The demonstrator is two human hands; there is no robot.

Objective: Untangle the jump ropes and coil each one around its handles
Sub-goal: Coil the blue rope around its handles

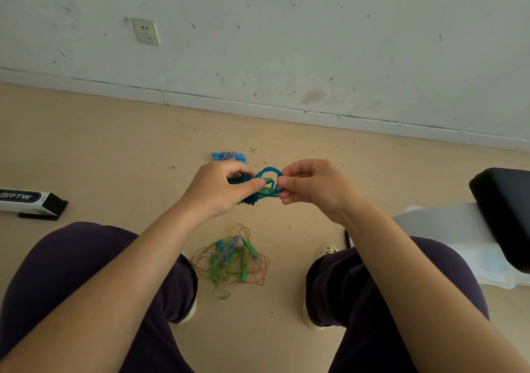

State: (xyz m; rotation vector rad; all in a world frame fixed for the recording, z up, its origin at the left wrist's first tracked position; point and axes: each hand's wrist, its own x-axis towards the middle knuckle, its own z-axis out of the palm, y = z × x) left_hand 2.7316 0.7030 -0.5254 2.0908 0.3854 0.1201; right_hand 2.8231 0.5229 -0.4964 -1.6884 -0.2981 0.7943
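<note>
My left hand (220, 187) grips a blue jump rope bundle (249, 189), its cord wound round the handles. A loose loop of the blue cord (268, 172) sticks out to the right, and my right hand (311, 187) pinches it at the fingertips. Both hands are raised above the floor, between my knees. On the floor below lies a tangled pile of orange and green jump ropes (231, 261) with green and blue handles. Farther away, near the wall, a coiled rope with light blue handles (229, 156) lies flat.
A white and black box (30, 200) lies on the floor at the left. At the right stand a black seat (504, 209) and a white plastic thing (447, 229). My knees (86, 258) flank the pile, and a shoe (328, 251) is beside it. The wall carries a socket (146, 31).
</note>
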